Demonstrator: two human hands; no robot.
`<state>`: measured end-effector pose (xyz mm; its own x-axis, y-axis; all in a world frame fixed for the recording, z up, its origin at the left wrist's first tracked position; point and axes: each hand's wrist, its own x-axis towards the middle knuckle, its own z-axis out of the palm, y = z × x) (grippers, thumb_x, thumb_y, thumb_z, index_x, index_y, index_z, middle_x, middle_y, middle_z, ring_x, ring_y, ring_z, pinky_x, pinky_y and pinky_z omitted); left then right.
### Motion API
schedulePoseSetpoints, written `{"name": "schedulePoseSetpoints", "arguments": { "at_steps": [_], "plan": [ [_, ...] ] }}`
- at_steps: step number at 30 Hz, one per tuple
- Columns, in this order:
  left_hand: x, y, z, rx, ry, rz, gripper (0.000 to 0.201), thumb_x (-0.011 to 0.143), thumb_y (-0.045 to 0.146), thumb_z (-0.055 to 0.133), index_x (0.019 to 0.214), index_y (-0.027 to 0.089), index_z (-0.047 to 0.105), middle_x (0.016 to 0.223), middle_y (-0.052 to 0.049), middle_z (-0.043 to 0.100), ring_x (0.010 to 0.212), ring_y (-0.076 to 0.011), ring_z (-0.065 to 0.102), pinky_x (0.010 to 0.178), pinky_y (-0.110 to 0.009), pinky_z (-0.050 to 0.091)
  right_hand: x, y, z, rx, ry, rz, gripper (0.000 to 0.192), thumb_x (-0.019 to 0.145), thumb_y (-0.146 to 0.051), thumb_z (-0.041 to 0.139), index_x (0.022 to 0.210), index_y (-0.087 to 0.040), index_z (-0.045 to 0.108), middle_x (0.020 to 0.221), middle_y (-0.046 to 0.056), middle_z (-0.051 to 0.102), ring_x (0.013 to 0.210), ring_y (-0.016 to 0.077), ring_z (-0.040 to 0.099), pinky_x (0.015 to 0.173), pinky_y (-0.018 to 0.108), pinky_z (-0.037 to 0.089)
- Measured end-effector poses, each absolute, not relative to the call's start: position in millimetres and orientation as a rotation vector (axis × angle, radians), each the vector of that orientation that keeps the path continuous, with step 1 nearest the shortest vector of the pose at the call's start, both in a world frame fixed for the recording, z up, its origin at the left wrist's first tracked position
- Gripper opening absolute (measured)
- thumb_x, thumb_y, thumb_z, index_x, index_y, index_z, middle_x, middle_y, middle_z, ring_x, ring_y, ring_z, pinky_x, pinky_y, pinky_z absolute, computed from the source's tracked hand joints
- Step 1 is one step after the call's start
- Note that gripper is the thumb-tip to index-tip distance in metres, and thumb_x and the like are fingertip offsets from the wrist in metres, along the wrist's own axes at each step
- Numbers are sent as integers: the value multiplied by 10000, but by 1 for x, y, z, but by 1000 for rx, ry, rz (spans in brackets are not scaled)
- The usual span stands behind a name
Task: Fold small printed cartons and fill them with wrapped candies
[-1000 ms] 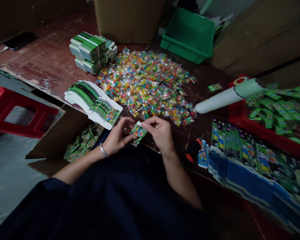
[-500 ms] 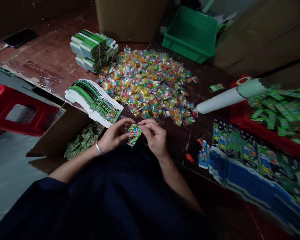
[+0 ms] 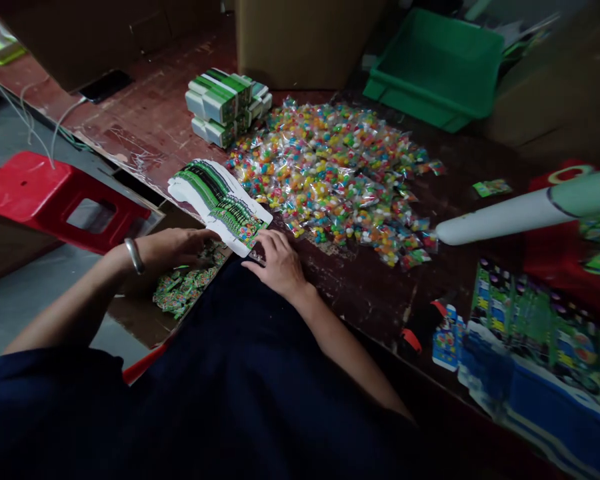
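A: Since the earlier frame, the small green packet has left my fingers; my left hand [image 3: 173,245] has swung out left of centre, over the carton [image 3: 130,293] of finished packets [image 3: 185,288] below the table edge [image 3: 370,307].

B: And the right hand?

A: My right hand [image 3: 279,261] lies at centre frame, fingertips touching the near end of the stack of flat cards [image 3: 219,203].

B: Grip states?

A: Left: fingers loosely extended, nothing seen in them, though the palm side is hidden. Right: fingers apart, resting on the stack, clamped on nothing. I judge one packet is finished and a fresh card is being reached for. Candy bags [image 3: 337,167] lie heaped upper centre.
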<state>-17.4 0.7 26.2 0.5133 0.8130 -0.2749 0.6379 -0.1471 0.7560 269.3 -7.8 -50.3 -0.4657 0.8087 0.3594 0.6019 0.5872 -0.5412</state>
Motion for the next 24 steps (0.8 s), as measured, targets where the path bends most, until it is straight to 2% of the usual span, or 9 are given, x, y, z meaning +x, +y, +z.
{"name": "schedulePoseSetpoints", "arguments": {
  "at_steps": [2, 3, 6, 8, 10, 13, 19, 21, 24],
  "plan": [
    [-27, 4, 31, 1846, 1269, 225, 543, 778, 302, 799, 1302, 206, 693, 853, -38, 770, 711, -188, 664, 691, -285, 479, 256, -5, -56, -1154, -2294, 389, 451, 823, -336, 869, 1191, -184, 655, 1300, 195, 694, 1245, 364, 631, 1063, 526, 561],
    [-27, 5, 33, 1832, 1280, 210, 506, 801, 322, 781, 1286, 207, 694, 861, -39, 774, 727, -192, 673, 697, -285, 483, 253, -4, -58, -1172, -2310, 365, 404, 842, -318, 848, 1174, -185, 661, 1299, 198, 696, 1234, 364, 638, 1045, 525, 569],
    [-19, 7, 35, 1763, 1264, 238, 314, 848, 398, 758, 1076, 184, 735, 830, -43, 775, 722, -186, 686, 679, -274, 490, 254, -5, -57, -1136, -2324, 367, 199, 916, -265, 747, 1095, -201, 689, 1231, 176, 743, 1173, 336, 684, 997, 499, 594],
    [-6, 4, 29, 1625, 1206, 268, 334, 871, 480, 754, 957, 158, 729, 809, -60, 770, 711, -185, 694, 662, -274, 507, 264, -7, -53, -1064, -2274, 372, 83, 966, -219, 662, 1036, -221, 707, 1151, 131, 785, 1099, 286, 732, 965, 451, 616],
    [11, -2, 17, 1369, 1131, 357, 448, 879, 583, 742, 920, 138, 712, 845, -95, 779, 742, -201, 726, 681, -299, 554, 276, -11, -48, -1018, -2167, 329, 137, 992, -173, 603, 1015, -234, 723, 1103, 99, 811, 1039, 243, 767, 944, 412, 632],
    [44, -10, -4, 902, 960, 589, 560, 851, 688, 735, 913, 134, 677, 965, -152, 798, 865, -246, 780, 803, -382, 616, 292, -25, -39, -993, -2037, 252, 174, 979, -149, 622, 1044, -254, 745, 1124, 87, 822, 1026, 229, 789, 942, 410, 649],
    [96, -8, -19, 569, 664, 757, 516, 809, 595, 829, 1031, 141, 723, 1017, -140, 803, 1036, -291, 778, 921, -423, 612, 307, -57, -27, -854, -2061, 261, 228, 940, -139, 687, 1085, -300, 758, 1120, 44, 828, 1059, 237, 794, 911, 402, 676],
    [104, -7, -17, 607, 619, 766, 542, 782, 563, 868, 1097, 141, 737, 1053, -144, 803, 1047, -298, 774, 913, -421, 610, 311, -60, -22, -882, -2056, 347, 264, 947, -227, 714, 1201, -295, 732, 1145, 67, 815, 1079, 259, 781, 933, 434, 667],
    [111, -10, -16, 701, 575, 743, 585, 700, 505, 948, 1122, 148, 756, 1068, -136, 809, 996, -270, 779, 893, -373, 597, 318, -58, -13, -1017, -1995, 550, 563, 950, -423, 725, 1470, -266, 579, 1129, 102, 788, 984, 255, 768, 880, 417, 666]
  ]
}}
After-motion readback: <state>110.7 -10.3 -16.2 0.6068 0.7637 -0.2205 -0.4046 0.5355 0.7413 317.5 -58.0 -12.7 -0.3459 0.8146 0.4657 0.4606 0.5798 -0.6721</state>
